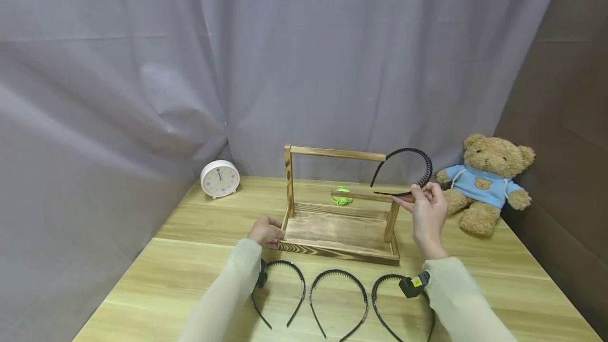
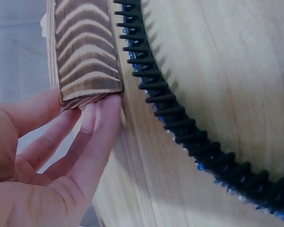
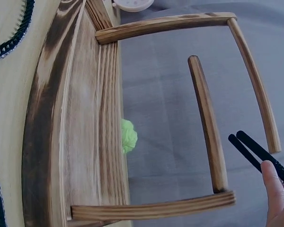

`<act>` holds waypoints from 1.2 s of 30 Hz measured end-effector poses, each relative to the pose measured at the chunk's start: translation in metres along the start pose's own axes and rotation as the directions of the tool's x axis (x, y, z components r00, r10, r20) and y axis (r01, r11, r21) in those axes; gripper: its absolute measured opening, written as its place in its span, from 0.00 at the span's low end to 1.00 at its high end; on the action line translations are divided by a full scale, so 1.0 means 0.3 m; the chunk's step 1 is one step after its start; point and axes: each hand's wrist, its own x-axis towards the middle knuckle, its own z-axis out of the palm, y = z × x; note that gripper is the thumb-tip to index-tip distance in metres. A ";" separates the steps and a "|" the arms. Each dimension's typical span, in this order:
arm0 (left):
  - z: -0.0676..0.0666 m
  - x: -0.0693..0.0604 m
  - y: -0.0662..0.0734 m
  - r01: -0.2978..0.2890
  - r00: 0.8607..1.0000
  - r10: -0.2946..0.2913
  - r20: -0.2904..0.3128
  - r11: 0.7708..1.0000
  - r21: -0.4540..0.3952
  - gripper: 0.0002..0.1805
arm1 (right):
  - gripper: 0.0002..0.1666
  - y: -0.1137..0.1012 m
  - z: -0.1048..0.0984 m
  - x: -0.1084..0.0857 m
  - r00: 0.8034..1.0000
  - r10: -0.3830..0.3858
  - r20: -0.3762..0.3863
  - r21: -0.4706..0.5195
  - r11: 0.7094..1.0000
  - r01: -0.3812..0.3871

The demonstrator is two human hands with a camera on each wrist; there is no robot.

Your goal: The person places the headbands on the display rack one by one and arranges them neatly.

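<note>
A wooden rack (image 1: 342, 254) with a shallow tray base stands mid-table, one long bar on its left upright and a lower bar on its right upright. My left hand (image 1: 267, 230) grips the tray's front left corner, thumb and fingers on either side in the left wrist view. My right hand (image 1: 429, 215) pinches a black toothed headband (image 1: 429, 165) near one end. Its free tips point left, beside the end of the upper bar and above the lower bar (image 1: 361, 195). In the right wrist view, the headband's tips (image 3: 248, 144) are apart from both bars.
Three more black headbands lie along the front: a left one (image 1: 303, 281), a middle one (image 1: 339, 272) and a right one (image 1: 375, 297), partly covered by my right wrist camera. A white clock (image 1: 220, 179), a green bundle (image 1: 341, 200) and a teddy bear (image 1: 484, 183) stand farther back.
</note>
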 end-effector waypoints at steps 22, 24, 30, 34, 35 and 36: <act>0.008 -0.033 -0.015 0.018 1.000 -0.017 -0.009 1.000 0.010 0.19 | 0.13 0.051 0.116 -0.049 0.994 -0.009 0.107 -0.078 0.997 0.017; 0.012 -0.029 -0.010 0.020 1.000 -0.020 -0.022 1.000 0.017 0.18 | 0.14 0.054 0.125 -0.047 0.993 -0.012 0.117 -0.080 0.997 0.021; 0.023 -0.015 0.005 0.036 0.998 -0.034 -0.056 0.999 0.041 0.17 | 0.14 0.053 0.163 -0.045 0.992 -0.016 0.121 -0.086 0.996 0.027; 0.026 -0.005 0.013 0.044 0.997 -0.040 -0.070 0.998 0.047 0.16 | 0.13 0.057 0.181 -0.040 0.993 -0.001 0.116 -0.081 0.997 0.011; 0.027 -0.003 0.015 0.046 0.996 -0.043 -0.072 0.998 0.047 0.16 | 0.13 0.058 0.185 -0.039 0.993 0.002 0.115 -0.077 0.997 0.007; 0.027 0.000 0.016 0.046 0.996 -0.042 -0.074 0.998 0.048 0.16 | 0.13 0.060 0.188 -0.037 0.993 0.005 0.114 -0.078 0.997 0.003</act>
